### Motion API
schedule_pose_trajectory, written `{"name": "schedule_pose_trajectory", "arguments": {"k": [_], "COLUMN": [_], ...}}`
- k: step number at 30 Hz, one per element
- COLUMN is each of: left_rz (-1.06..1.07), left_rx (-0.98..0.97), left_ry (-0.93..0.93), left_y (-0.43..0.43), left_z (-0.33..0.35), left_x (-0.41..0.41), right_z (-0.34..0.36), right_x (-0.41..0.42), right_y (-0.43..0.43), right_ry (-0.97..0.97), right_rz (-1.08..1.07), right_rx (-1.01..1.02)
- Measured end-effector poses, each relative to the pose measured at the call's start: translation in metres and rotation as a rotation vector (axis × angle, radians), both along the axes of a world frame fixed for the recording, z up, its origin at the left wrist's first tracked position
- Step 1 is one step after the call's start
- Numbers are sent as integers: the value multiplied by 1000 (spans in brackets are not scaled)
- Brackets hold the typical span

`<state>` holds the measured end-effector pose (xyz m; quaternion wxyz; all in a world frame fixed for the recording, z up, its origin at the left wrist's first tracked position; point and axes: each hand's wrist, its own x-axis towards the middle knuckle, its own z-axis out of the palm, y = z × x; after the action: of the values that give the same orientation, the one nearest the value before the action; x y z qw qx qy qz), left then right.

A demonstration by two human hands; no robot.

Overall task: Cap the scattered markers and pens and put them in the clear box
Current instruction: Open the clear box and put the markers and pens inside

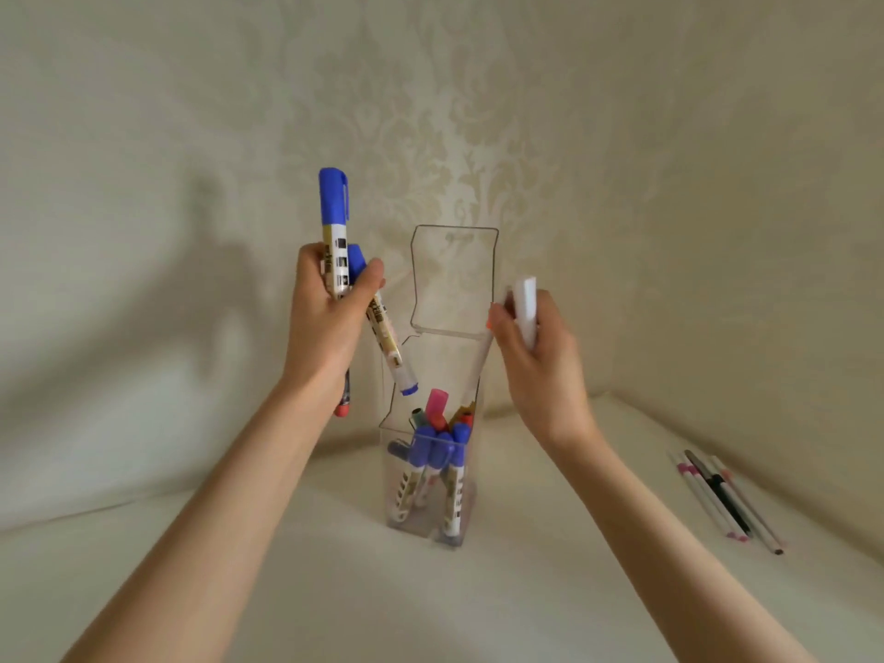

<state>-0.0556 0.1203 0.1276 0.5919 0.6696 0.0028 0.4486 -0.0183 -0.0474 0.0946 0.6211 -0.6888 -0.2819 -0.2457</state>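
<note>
The tall clear box (471, 507) stands in the middle of the white surface, lid hinged open and upright. Several capped markers with blue caps, plus a pink-capped one, stand inside it. My left hand (325, 323) is raised left of the box and holds a bundle of markers (333, 217): one blue-capped marker points up, another slants down toward the box mouth, and a pen with a red end hangs below the palm. My right hand (535, 346) is at the right rim of the box, closed around a white marker (525, 306) that is blurred.
Several thin pens and pencils (722, 502) lie in a row on the surface at the right. A patterned wall rises close behind the box and curves around both sides.
</note>
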Motion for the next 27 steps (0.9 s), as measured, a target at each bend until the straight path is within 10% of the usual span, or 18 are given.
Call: {"name": "schedule_pose_trajectory", "arguments": {"k": [9, 20, 27], "left_rz": [129, 149, 159], "left_rx": [216, 369, 263], "left_ry": [102, 133, 37], "left_y": [15, 16, 28], "left_z": [-46, -55, -22], "left_x": [-4, -15, -25], "right_z": [-24, -40, -10], "right_x": [5, 6, -7], "right_y": [6, 12, 14], "right_ry": [7, -52, 156], "right_rz": [-88, -121, 4], "right_rx": [-151, -883, -292]}}
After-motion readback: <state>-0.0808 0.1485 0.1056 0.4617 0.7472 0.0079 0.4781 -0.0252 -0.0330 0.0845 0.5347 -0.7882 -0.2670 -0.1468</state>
